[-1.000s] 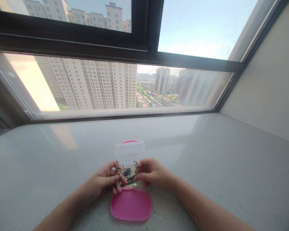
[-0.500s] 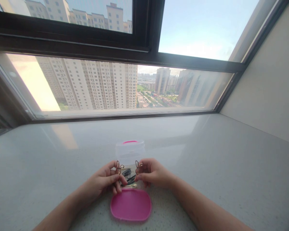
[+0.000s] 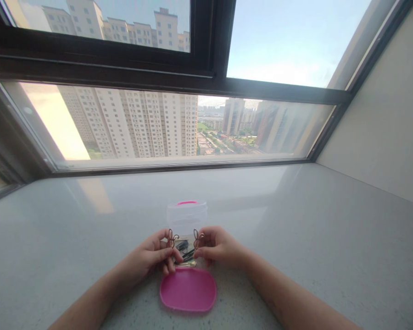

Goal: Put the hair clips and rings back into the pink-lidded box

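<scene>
My left hand [image 3: 153, 254] pinches a bronze looped-wire hairpin [image 3: 171, 236] between thumb and fingers. A matching looped hairpin [image 3: 196, 236] is pinched in my right hand [image 3: 216, 246], and a small gap separates the two. Between and below my hands lie several black hair clips [image 3: 187, 255] and a gold hairpin [image 3: 188, 264]. My fingers hide parts of this small pile. Closer to me, a shallow pink oval lid or tray [image 3: 187, 291] rests on the counter. Just beyond my hands is a clear plastic box [image 3: 186, 214] with a pink strip at its top.
The pale speckled counter [image 3: 313, 247] stretches around my hands. A dark window frame [image 3: 179, 172] borders its far edge, with tall buildings outside. At the right a white wall [image 3: 385, 119] meets the counter.
The view has shifted slightly. My left hand has moved a little to the right, and both hands still pinch their hairpins at about the same height.
</scene>
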`<state>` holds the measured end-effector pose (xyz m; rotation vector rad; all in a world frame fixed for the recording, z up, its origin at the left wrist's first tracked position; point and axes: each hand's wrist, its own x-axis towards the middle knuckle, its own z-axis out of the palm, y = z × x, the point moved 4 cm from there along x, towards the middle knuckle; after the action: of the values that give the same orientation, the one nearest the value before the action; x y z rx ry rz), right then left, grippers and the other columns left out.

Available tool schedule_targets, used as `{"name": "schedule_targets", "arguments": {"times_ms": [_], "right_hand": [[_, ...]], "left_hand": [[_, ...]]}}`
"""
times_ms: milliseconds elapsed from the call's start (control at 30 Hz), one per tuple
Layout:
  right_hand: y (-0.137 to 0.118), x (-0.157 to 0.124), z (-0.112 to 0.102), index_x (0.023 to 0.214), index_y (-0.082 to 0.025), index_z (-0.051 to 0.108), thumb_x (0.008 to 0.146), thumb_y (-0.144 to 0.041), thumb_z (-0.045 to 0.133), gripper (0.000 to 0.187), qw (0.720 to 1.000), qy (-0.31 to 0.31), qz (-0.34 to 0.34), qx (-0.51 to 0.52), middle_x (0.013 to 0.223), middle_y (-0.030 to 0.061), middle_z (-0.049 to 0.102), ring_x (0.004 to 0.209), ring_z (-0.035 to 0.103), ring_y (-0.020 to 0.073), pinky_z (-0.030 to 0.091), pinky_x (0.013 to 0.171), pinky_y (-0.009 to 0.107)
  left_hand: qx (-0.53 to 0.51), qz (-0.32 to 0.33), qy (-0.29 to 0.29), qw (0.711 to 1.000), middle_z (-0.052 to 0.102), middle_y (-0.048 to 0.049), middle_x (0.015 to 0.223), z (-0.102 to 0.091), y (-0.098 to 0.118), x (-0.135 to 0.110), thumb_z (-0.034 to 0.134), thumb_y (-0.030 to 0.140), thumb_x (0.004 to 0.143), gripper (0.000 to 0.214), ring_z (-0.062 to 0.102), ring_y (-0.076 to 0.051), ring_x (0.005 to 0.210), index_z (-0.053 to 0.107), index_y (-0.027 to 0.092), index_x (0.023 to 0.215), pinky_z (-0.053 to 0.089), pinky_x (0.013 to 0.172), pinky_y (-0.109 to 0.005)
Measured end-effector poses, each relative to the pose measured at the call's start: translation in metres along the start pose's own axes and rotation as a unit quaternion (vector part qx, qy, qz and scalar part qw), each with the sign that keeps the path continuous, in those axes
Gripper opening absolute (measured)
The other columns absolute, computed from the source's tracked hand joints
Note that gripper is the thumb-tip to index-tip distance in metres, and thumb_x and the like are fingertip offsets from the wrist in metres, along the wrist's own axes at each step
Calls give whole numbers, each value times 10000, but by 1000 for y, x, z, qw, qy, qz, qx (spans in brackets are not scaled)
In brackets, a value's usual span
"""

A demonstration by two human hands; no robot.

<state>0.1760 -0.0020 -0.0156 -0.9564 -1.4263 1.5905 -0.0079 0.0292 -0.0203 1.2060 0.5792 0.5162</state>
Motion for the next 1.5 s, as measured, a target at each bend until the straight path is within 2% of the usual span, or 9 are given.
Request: {"name": "schedule_targets", "arguments": {"times_ms": [300, 467, 667, 800, 1000, 1167, 1300, 1500], "right_hand": [[1, 1, 2, 763, -136, 532, 593, -320, 778, 352, 1000, 11, -12, -14, 674, -8, 593, 459, 511, 80, 413, 414, 202], [3, 3, 0, 751, -138, 525, 550, -349, 799, 400, 999, 17, -18, -23, 656, -26, 565, 472, 511, 82, 407, 414, 203], [4, 3, -3, 733, -142, 511, 500, -338, 820, 434, 999, 42, -23, -20, 572, -47, 559, 414, 511, 86, 385, 375, 190], [3, 1, -2, 812, -141, 519, 498, -331, 816, 472, 998, 49, -26, -11, 578, -19, 624, 400, 538, 103, 405, 374, 194], [2, -2, -4, 1006, -107, 574, 474, -326, 825, 628, 998, 53, -24, -13, 599, 14, 654, 442, 577, 133, 425, 420, 220], [1, -4, -2, 821, -72, 659, 462, -333, 828, 475, 999, 37, -25, -20, 600, 26, 640, 492, 581, 129, 433, 483, 238], [-2, -4, 0, 680, -87, 618, 461, -327, 832, 389, 998, 38, -40, -18, 546, 2, 607, 490, 572, 119, 421, 476, 221], [0, -4, -2, 715, -119, 530, 536, -378, 803, 417, 999, 33, -39, 0, 561, 0, 617, 455, 575, 115, 420, 425, 200]], "left_hand": [[-2, 4, 2, 1000, 696, -103, 788, 7, 9, -3, 672, 249, 764, 274, 627, -114, 536, 427, 169, 856, 466, 483, -176], [-16, 29, -15, 999, 686, -110, 853, 5, 8, -4, 648, 232, 787, 235, 627, -114, 566, 471, 156, 922, 461, 496, -181], [-25, 38, -2, 999, 683, -106, 876, 3, 11, -7, 689, 237, 751, 257, 639, -132, 579, 562, 135, 950, 457, 507, -201], [-25, 28, 1, 999, 699, -117, 826, 1, 12, -11, 741, 230, 694, 276, 654, -154, 586, 595, 112, 897, 432, 498, -198], [-28, 33, -1, 999, 705, -107, 723, -2, 12, -11, 795, 241, 616, 308, 645, -162, 556, 609, 107, 823, 379, 460, -179], [-32, 36, -3, 999, 693, -91, 666, 0, 12, -10, 811, 233, 585, 310, 605, -137, 524, 580, 116, 755, 391, 480, -192], [-11, 42, 15, 999, 674, -71, 651, 5, 16, -12, 797, 191, 598, 270, 571, -110, 521, 585, 108, 742, 379, 481, -181], [17, 36, 29, 999, 664, -54, 634, 4, 15, -11, 784, 164, 593, 248, 534, -91, 477, 608, 104, 757, 329, 429, -160]]}}
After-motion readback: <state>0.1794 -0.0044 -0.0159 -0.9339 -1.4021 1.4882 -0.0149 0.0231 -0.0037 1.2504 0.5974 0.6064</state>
